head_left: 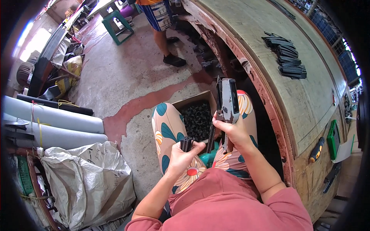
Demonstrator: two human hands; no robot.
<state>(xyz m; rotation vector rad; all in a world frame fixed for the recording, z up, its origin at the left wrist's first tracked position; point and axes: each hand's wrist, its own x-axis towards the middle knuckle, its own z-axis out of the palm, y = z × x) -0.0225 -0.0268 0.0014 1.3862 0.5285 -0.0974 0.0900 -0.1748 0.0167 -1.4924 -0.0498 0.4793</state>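
My left hand [182, 156] is closed around a short bundle of black strips [186, 144], held over my lap. My right hand [236, 133] grips a worn grey gun-shaped tool [230, 101], its upper end pointing away from me. A narrow black ridged strip [210, 139] hangs down by my right thumb and fingertips, apparently pinched there. Between my knees stands an open cardboard box [211, 101] with many small black curved pieces [196, 118] in it. Under my hands, part of a green seat [208, 158] shows.
A wooden workbench [266, 23] runs along my right, bearing stacked black strips [287, 57], a screwdriver [317, 149] and a green case [333, 139]. Left are a white sack [90, 181] and pale rolls [58, 115]. Another person [160, 27] stands ahead near a green stool [116, 27].
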